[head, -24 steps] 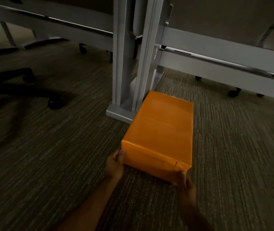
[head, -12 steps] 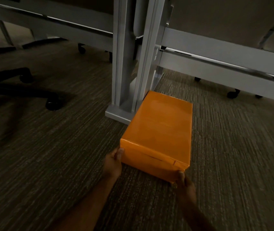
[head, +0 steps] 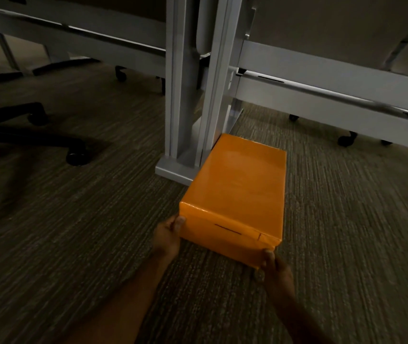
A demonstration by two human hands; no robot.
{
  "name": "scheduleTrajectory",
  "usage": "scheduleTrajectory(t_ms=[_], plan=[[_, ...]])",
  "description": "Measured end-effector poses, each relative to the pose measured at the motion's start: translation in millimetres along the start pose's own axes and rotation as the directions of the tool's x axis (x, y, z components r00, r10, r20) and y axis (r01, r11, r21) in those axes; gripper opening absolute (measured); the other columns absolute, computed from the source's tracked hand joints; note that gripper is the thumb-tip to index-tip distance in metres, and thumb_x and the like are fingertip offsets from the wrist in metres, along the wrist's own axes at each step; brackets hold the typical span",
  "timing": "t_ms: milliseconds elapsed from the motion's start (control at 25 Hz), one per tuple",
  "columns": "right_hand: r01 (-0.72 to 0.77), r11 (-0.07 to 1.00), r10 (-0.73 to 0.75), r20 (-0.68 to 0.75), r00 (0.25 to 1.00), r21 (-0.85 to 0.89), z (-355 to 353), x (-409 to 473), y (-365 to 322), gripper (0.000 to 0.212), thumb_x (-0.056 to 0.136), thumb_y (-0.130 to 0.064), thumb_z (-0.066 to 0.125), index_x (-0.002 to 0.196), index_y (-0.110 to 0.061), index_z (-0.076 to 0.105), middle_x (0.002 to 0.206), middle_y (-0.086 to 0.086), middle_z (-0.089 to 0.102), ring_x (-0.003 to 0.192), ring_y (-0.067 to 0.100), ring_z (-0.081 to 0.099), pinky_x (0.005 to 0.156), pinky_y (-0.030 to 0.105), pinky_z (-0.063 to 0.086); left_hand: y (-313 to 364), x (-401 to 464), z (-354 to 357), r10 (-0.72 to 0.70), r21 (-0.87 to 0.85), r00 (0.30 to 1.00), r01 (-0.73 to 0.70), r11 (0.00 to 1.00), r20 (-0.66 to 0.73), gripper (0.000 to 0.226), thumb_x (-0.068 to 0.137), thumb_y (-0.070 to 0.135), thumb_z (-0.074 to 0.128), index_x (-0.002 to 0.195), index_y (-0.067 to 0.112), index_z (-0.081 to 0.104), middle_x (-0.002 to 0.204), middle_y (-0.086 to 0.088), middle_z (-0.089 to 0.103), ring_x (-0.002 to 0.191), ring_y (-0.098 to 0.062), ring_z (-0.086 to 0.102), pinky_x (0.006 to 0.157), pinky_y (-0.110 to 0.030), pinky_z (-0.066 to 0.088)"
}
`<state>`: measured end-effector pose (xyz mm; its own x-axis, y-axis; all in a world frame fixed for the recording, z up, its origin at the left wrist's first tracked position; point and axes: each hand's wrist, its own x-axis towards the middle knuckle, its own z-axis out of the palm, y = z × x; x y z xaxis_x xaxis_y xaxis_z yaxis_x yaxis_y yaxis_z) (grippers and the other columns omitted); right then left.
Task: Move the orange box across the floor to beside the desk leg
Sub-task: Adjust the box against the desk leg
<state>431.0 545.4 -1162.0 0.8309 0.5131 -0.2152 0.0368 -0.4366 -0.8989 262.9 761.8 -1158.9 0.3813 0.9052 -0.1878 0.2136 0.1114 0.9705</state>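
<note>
Down on the carpet [head: 78,244], beside the grey desk leg [head: 185,95], I have the orange box [head: 237,192] lying flat with its far left corner right at the leg's foot plate [head: 173,171]; I cannot tell whether they touch or merely sit side by side. My left hand [head: 167,235] curls around the near left corner, thumb laid on the end face, and my right hand [head: 276,268] clasps the near right corner from below, so both hands are closed on the box.

What I worry about: if I push further, the far corner could jam against the foot plate and swing the box round, leaving it skewed to the leg. The carpet looks like a ribbed, low-pile weave with plenty of drag, so a hard shove may tip the near edge up instead of sliding it. My fingers under the right corner could get pinched as I set it down. A black chair base [head: 36,140] with castors stands well apart to the left, so I judge it no hazard.

As for the box itself, it is a shallow rectangular block wrapped in smooth, slightly glossy orange paper, with a dark slit-like mark and a small crease on the near face. The leg is painted metal, channelled lengthwise, with square edges.
</note>
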Motion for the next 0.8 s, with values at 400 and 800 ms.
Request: scheduleTrajectory(t_ms=[400,800], plan=[[0.446,0.837,-0.475,-0.016,0.88,-0.317,-28,7,-53,0.06,0.092,-0.047,0.056,0.149,-0.036,0.044,0.161,-0.005,0.037,0.145,0.02,0.038,0.111,0.046,0.041,65,0,-47,0.365,0.669,0.793,-0.608,0.428,0.487,0.077,0.096,0.042,0.054,0.155,0.037,0.006,0.163,0.016,0.0,0.151,-0.007,-0.005,0.123,-0.039,0.007],[0.445,0.745,-0.454,0.111,0.884,-0.497,-8,28,-48,0.064,0.092,-0.031,0.065,0.149,-0.043,0.037,0.163,-0.015,0.024,0.15,0.033,0.032,0.109,0.055,0.046,61,14,-23,0.404,0.686,0.842,-0.531,0.498,0.358,0.043,0.103,0.029,0.046,0.146,0.028,0.046,0.16,0.006,0.033,0.147,-0.022,0.03,0.12,-0.04,0.028]])
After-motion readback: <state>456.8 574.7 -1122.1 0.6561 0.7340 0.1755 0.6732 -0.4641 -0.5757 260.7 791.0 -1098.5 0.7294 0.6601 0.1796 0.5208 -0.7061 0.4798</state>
